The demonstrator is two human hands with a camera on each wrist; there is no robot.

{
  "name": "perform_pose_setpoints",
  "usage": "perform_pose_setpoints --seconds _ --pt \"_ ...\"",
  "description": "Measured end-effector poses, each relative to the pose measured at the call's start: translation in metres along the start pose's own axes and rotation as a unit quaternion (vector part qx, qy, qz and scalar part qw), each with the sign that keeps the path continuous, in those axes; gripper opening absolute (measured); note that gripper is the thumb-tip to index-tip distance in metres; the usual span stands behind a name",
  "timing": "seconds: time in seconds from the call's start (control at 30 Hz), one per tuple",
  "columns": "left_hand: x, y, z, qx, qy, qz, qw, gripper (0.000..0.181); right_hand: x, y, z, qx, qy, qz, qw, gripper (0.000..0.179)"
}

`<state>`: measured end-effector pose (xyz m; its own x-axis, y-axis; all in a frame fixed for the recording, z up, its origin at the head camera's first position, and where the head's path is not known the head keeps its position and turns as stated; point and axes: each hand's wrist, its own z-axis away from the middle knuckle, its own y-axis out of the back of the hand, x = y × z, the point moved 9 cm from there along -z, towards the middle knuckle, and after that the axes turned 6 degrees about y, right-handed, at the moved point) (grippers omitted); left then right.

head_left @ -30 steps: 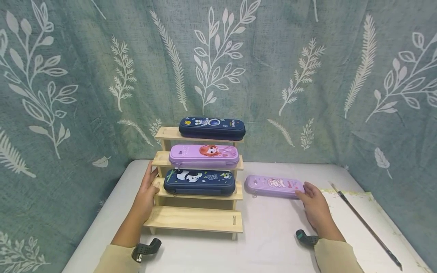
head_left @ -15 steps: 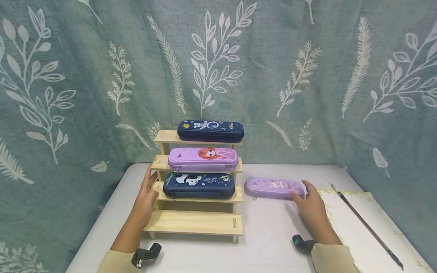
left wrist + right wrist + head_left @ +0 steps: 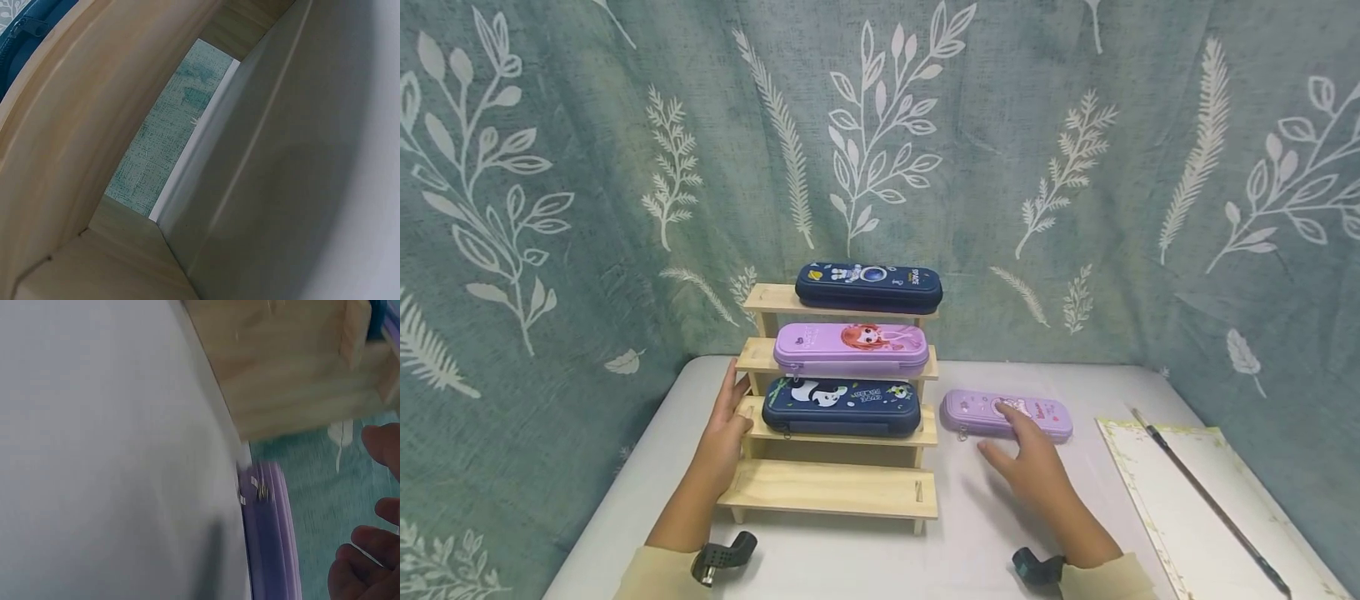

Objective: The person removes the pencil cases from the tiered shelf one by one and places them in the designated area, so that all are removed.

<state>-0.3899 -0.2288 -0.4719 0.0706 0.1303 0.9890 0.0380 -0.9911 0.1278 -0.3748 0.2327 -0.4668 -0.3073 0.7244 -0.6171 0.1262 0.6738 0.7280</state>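
My left hand [image 3: 721, 442] grips the left side of a stepped wooden stand [image 3: 827, 483], thumb on one step and fingers along the side. Three zip pencil cases lie on its upper steps: a navy astronaut one [image 3: 868, 287] on top, a lilac one with a red-haired girl [image 3: 850, 348] below, then a navy panda one [image 3: 841, 407]. The lowest step is bare. To the right of the stand, a lilac rabbit pencil case [image 3: 970, 408] lies on the table. My right hand [image 3: 1037, 467] is held over its front side, fingers spread and holding nothing, partly covering its picture.
At the right of the white table [image 3: 955, 533] lies a pale sheet with a leafy border [image 3: 1157, 492], with a long dark brush [image 3: 1210, 504] across it. Leaf-patterned green cloth [image 3: 962, 192] hangs behind and at both sides.
My right hand has let go of the rabbit pencil case at its right end and moved left, over its middle. The left hand has stayed on the stand.
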Motion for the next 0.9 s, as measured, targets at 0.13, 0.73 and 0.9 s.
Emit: perform_pose_setpoints --seconds 0.13,0.73,0.9 --pt "0.001 0.000 -0.001 0.000 -0.002 0.000 1.0000 0.099 -0.022 -0.013 0.002 -0.010 0.026 -0.019 0.9994 0.073" --pt "-0.001 -0.002 -0.002 -0.002 -0.003 0.027 0.9996 0.103 -0.110 -0.031 0.000 0.013 0.130 -0.004 0.9914 0.072" --pt "-0.002 -0.002 -0.003 0.000 -0.004 0.026 0.9996 0.103 -0.123 -0.036 -0.004 0.022 0.116 0.003 0.9930 0.076"
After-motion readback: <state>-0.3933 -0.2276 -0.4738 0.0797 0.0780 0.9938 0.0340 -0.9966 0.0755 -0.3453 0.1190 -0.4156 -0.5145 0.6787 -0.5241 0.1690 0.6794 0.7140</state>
